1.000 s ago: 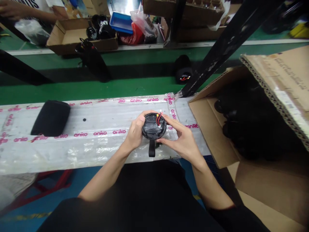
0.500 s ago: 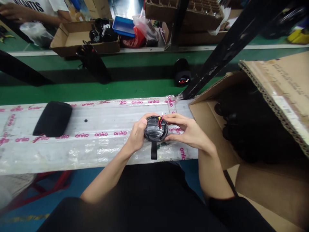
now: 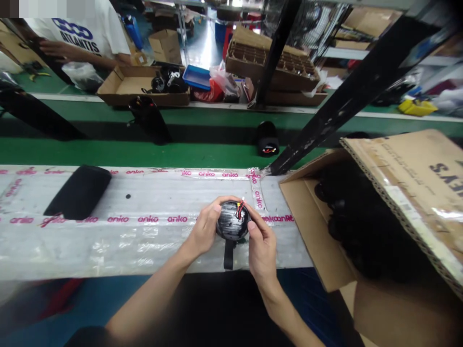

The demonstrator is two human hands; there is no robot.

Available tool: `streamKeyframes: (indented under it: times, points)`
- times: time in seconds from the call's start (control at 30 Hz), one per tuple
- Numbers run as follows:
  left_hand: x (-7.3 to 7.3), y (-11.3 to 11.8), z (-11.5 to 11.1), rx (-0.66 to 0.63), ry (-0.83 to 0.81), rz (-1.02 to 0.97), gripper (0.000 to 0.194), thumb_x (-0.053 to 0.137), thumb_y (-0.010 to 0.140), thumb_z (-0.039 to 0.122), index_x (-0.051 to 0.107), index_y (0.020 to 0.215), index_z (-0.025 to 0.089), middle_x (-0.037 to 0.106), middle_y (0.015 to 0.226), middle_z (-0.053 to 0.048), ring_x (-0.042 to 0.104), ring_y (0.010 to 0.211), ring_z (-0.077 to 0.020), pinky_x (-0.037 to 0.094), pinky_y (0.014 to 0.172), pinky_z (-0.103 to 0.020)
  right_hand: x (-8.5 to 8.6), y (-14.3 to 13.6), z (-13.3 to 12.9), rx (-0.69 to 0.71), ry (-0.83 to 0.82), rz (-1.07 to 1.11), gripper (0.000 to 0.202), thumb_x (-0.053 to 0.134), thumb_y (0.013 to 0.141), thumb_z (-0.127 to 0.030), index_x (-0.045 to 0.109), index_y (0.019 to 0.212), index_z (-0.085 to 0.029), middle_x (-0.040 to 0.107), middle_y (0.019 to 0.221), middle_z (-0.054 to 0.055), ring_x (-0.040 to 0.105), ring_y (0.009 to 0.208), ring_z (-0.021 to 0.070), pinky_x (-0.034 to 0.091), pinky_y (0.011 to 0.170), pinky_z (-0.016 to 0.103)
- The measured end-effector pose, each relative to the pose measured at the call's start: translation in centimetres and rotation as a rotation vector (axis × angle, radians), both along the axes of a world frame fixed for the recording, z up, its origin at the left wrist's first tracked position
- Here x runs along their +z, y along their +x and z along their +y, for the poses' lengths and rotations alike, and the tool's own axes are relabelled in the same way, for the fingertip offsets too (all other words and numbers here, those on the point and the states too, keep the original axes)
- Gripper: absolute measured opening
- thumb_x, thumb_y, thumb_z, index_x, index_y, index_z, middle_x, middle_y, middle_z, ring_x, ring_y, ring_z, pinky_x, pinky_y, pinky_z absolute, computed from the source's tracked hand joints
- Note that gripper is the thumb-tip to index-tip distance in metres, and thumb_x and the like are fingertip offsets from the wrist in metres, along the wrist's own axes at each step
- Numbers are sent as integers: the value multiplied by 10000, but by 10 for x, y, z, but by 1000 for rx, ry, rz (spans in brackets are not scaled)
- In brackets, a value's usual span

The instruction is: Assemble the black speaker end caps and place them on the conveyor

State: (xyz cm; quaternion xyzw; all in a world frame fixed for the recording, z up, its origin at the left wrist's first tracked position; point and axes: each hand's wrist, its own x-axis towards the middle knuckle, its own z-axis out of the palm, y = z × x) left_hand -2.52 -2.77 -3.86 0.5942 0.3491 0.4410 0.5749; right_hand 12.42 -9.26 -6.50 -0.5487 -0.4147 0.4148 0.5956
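Between my hands is a round black speaker part point(image 3: 231, 229), its open end facing up, with short red and black wires point(image 3: 240, 210) ending in small plugs. A black strap point(image 3: 228, 255) hangs from its near edge. My left hand point(image 3: 207, 222) is closed round its left side, thumb on the rim. On the right side, my right hand point(image 3: 261, 241) grips the rim with thumb and fingers. A black fabric-covered speaker body point(image 3: 80, 192) lies to the left on the taped white bench point(image 3: 144, 243), red wires at its lower end.
A cardboard box point(image 3: 307, 212) full of black parts stands at the right. Slanted black posts point(image 3: 340, 91) rise beyond the bench. Black cylinders point(image 3: 267, 140) rest on the green conveyor point(image 3: 202, 152). Across it are a shallow carton point(image 3: 123, 84), a blue tray point(image 3: 197, 76) and a person point(image 3: 87, 38).
My right hand has shifted from reaching along the far right rim to a closer grip with the thumb on the near side. The camera view has tilted up.
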Motion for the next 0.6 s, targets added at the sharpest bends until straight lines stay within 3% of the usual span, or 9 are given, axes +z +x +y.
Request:
streamKeyframes:
  times: [0.1,0.17,0.23,0.3,0.4,0.5,0.6]
  points:
    - [-1,-13,10,-125,-44,-26,541,375,1128,563,694,1415,233,653,1558,-106,623,1427,-313,473,1232,-440,-3,3,5,30,11,-11,420,620,1045,-464,762,1397,-284,692,1547,93,609,1496,335,427,1301,603]
    - [-1,-29,20,-260,-68,-27,576,396,1113,597,619,1540,282,516,1701,-81,464,1594,-330,353,1341,-484,-3,13,6,95,1,-5,439,613,1043,-470,745,1422,-293,666,1577,92,580,1523,340,407,1312,614]
    - [-1,-47,28,-368,-76,-33,665,443,1080,652,489,1655,320,382,1787,-58,308,1682,-343,253,1391,-528,0,26,10,169,3,-18,475,562,1061,-485,701,1475,-298,632,1614,88,548,1551,330,386,1325,615]
    - [-5,-59,30,-426,-47,5,803,611,1005,652,390,1707,330,327,1809,-70,273,1692,-374,245,1391,-570,4,41,24,178,47,-66,514,488,1086,-490,633,1538,-292,583,1661,83,500,1589,305,356,1342,599]
    - [-20,-54,19,-384,43,153,1028,868,833,418,347,1713,307,421,1749,-145,435,1606,-417,362,1336,-600,16,58,77,75,120,-244,567,467,1088,-483,520,1606,-258,508,1712,113,458,1612,285,350,1343,569]
    - [-39,-34,11,-215,141,145,1075,929,704,299,401,1639,253,604,1565,-189,643,1405,-419,506,1223,-595,28,68,161,18,156,-571,661,551,1033,-437,445,1635,-185,435,1727,196,431,1614,315,344,1336,571]
    - [-42,-24,29,-147,222,140,1032,952,664,298,449,1564,253,705,1415,-162,719,1278,-400,557,1154,-580,36,77,237,-33,61,-951,762,703,954,-340,427,1618,-87,280,1757,319,296,1647,448,275,1309,701]
